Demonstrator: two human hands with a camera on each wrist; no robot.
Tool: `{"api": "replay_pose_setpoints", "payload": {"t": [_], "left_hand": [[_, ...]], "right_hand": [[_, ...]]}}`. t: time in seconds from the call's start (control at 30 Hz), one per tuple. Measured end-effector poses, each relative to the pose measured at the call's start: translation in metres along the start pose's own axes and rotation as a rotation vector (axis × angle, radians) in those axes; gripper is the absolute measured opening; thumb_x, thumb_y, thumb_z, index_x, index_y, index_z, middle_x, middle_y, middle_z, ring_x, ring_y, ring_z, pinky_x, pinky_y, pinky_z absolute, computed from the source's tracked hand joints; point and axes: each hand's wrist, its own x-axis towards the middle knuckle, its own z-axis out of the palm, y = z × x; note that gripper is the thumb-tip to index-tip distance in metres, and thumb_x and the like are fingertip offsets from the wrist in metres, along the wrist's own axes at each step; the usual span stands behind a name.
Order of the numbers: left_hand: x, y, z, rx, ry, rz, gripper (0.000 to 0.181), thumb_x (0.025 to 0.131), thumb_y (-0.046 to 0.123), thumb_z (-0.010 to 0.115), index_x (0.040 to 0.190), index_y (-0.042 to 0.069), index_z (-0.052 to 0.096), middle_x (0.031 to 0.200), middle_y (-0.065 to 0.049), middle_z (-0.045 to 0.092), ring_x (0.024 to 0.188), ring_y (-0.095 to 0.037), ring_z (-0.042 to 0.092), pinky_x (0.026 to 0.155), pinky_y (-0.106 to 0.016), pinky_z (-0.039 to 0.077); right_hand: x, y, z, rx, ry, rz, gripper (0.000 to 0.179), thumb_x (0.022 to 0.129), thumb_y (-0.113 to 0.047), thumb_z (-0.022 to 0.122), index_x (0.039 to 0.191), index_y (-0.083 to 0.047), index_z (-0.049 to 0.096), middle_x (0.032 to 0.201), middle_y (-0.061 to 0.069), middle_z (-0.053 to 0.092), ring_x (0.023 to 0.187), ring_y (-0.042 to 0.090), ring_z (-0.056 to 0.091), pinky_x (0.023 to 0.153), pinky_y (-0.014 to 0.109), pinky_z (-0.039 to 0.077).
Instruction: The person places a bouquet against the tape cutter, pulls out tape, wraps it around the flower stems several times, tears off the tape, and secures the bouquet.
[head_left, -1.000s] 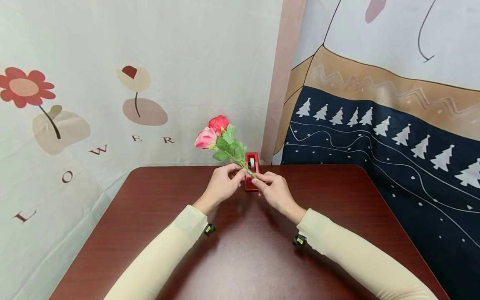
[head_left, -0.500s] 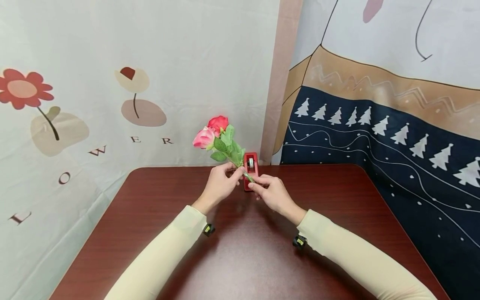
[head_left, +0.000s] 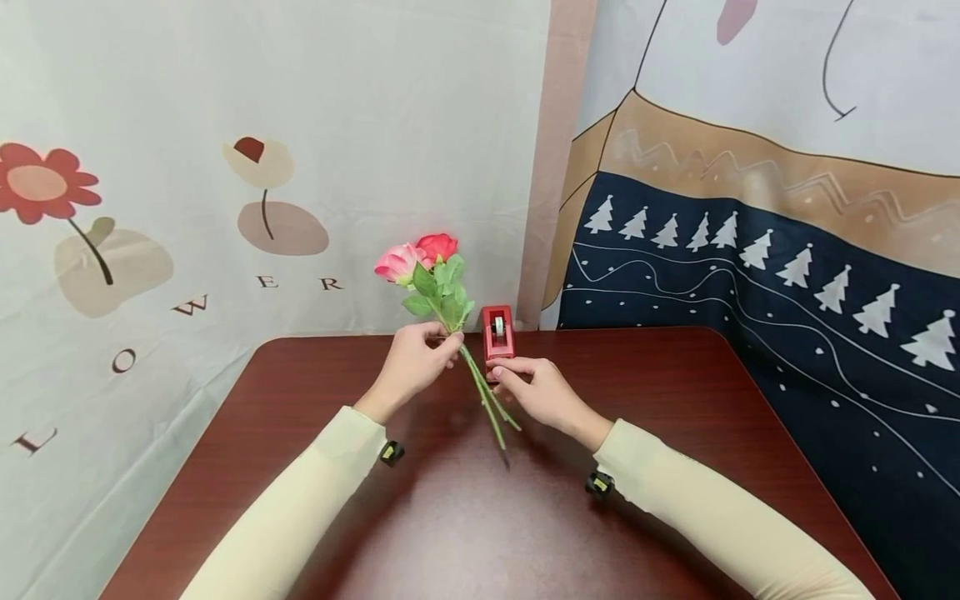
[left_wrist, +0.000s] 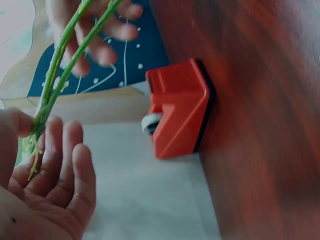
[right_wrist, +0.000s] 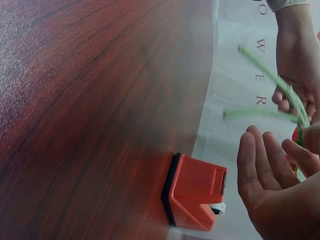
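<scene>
Two artificial roses, a pink rose [head_left: 397, 263] and a red rose [head_left: 438, 246], stand up over my left hand [head_left: 414, 367]. It pinches their green stems [left_wrist: 64, 65] between thumb and fingers, just below the leaves [head_left: 442, 292]. The bare stem ends slant down and to the right, spread apart. My right hand [head_left: 546, 393] is off to the right of the stems, its fingers loose and holding nothing. Behind its fingertips in the head view sits a red tape dispenser [head_left: 488, 327], upright on the table, with a small roll of tape [left_wrist: 150, 123] in it.
The dark reddish-brown table [head_left: 645, 392] ends at a far edge just behind the dispenser. Beyond it hang a pale cloth [head_left: 420, 125] printed with flowers and letters, and a navy cloth [head_left: 675, 275] with white trees.
My right hand has let go of the stem ends, which now point downward. My left hand has moved left with the roses, away from the dispenser.
</scene>
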Motion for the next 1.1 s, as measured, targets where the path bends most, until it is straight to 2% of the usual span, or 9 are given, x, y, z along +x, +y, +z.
{"api": "replay_pose_setpoints", "payload": {"t": [0.07, 0.13, 0.3, 0.43, 0.57, 0.77, 0.93, 1.1], "left_hand": [[-0.001, -0.001, -0.010, 0.030, -0.023, -0.008, 0.029, 0.105, 0.034, 0.070, 0.093, 0.010, 0.080, 0.086, -0.015, 0.083, 0.078, -0.028, 0.082, 0.073, -0.034, 0.060], [-0.002, -0.002, -0.020, 0.066, -0.053, -0.018, 0.027, 0.105, 0.033, 0.071, 0.091, 0.011, 0.081, 0.083, -0.010, 0.082, 0.078, -0.029, 0.082, 0.075, -0.033, 0.059], [-0.005, -0.005, -0.045, 0.173, -0.151, -0.064, 0.028, 0.104, 0.031, 0.069, 0.086, 0.012, 0.080, 0.074, -0.001, 0.079, 0.077, -0.027, 0.080, 0.068, -0.032, 0.055], [-0.009, -0.008, -0.063, 0.208, -0.235, -0.092, 0.029, 0.103, 0.028, 0.067, 0.087, 0.007, 0.079, 0.073, -0.002, 0.078, 0.072, -0.022, 0.078, 0.067, -0.031, 0.059], [-0.014, -0.015, -0.077, 0.248, -0.293, -0.122, 0.029, 0.101, 0.027, 0.066, 0.084, 0.007, 0.078, 0.071, -0.004, 0.078, 0.065, -0.017, 0.074, 0.068, -0.034, 0.062], [-0.021, -0.038, -0.090, 0.271, -0.355, -0.187, 0.027, 0.100, 0.024, 0.067, 0.081, 0.007, 0.077, 0.071, -0.009, 0.078, 0.059, -0.014, 0.072, 0.068, -0.043, 0.066], [-0.025, -0.062, -0.095, 0.298, -0.366, -0.230, 0.027, 0.101, 0.022, 0.067, 0.082, 0.006, 0.077, 0.070, -0.007, 0.077, 0.062, -0.020, 0.075, 0.065, -0.035, 0.064], [-0.026, -0.081, -0.099, 0.321, -0.370, -0.257, 0.025, 0.101, 0.021, 0.068, 0.082, 0.006, 0.077, 0.068, -0.005, 0.076, 0.061, -0.019, 0.075, 0.061, -0.031, 0.063]], "right_hand": [[0.000, 0.001, -0.001, 0.029, -0.002, 0.005, 0.034, 0.113, -0.021, 0.065, 0.140, -0.002, 0.074, 0.124, 0.025, 0.081, 0.102, 0.042, 0.083, 0.091, 0.053, 0.067], [0.000, 0.002, -0.003, 0.024, 0.005, 0.009, 0.033, 0.113, -0.019, 0.065, 0.138, 0.000, 0.075, 0.124, 0.028, 0.080, 0.103, 0.046, 0.081, 0.092, 0.058, 0.065], [-0.002, 0.003, -0.006, -0.011, 0.014, 0.030, 0.028, 0.111, -0.017, 0.066, 0.132, -0.003, 0.079, 0.118, 0.022, 0.082, 0.098, 0.037, 0.081, 0.091, 0.058, 0.066], [-0.001, 0.007, -0.007, -0.034, 0.022, 0.017, 0.027, 0.111, -0.016, 0.067, 0.129, -0.001, 0.079, 0.113, 0.018, 0.083, 0.093, 0.036, 0.080, 0.088, 0.057, 0.066], [-0.001, 0.008, -0.008, -0.032, 0.013, 0.021, 0.027, 0.111, -0.016, 0.067, 0.129, -0.001, 0.079, 0.116, 0.024, 0.081, 0.095, 0.039, 0.079, 0.089, 0.059, 0.066], [-0.001, 0.006, -0.009, -0.030, 0.009, 0.045, 0.026, 0.111, -0.015, 0.066, 0.129, -0.001, 0.079, 0.118, 0.027, 0.081, 0.099, 0.043, 0.079, 0.091, 0.060, 0.065], [-0.002, 0.005, -0.009, -0.025, 0.001, 0.062, 0.026, 0.112, -0.016, 0.066, 0.129, -0.001, 0.079, 0.116, 0.023, 0.082, 0.101, 0.044, 0.078, 0.092, 0.057, 0.066], [-0.003, 0.005, -0.009, -0.025, -0.008, 0.060, 0.028, 0.112, -0.017, 0.065, 0.129, 0.000, 0.079, 0.116, 0.021, 0.082, 0.102, 0.045, 0.078, 0.093, 0.057, 0.066]]}}
